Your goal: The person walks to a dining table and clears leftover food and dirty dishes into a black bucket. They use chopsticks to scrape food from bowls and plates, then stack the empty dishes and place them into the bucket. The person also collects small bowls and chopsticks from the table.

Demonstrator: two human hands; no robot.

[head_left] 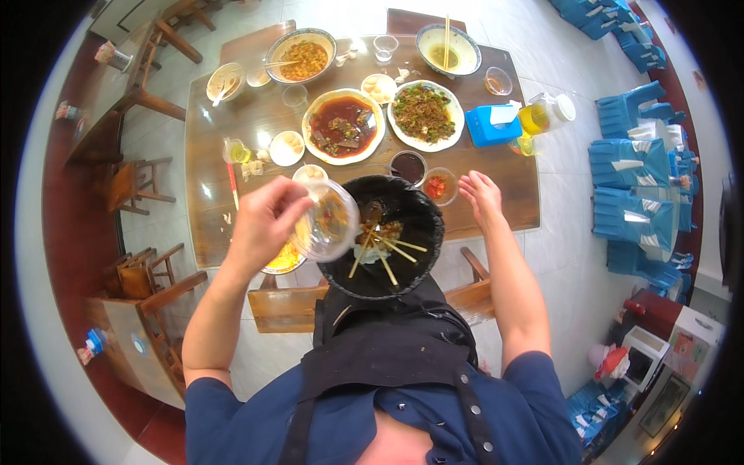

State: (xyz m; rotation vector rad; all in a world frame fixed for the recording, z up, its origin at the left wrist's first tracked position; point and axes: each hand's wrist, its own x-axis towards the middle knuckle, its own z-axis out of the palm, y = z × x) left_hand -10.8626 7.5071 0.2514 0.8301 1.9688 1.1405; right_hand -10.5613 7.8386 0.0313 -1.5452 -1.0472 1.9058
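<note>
My left hand (268, 218) grips a clear plastic bowl (326, 221), slightly blurred and tilted on its side, at the left rim of a waste bin lined with a black bag (418, 226). Orange-brown residue shows through the bowl's wall. Inside the bin lie several wooden chopsticks (386, 267), food scraps and a crumpled white tissue (370, 254). With its fingers extended and nothing in it, my right hand (483, 195) hovers to the right of the bin. Nearest to it is a clear bowl of chopped red food (437, 186), beside a bowl of dark liquid (408, 167).
On the wooden table (261, 122) stand a plate of red sauce (372, 152), a plate of minced food (426, 110), large bowls (301, 55), a blue tissue box (493, 125) and a jug of yellow liquid (537, 116). A wooden bench (285, 308) runs along the near side.
</note>
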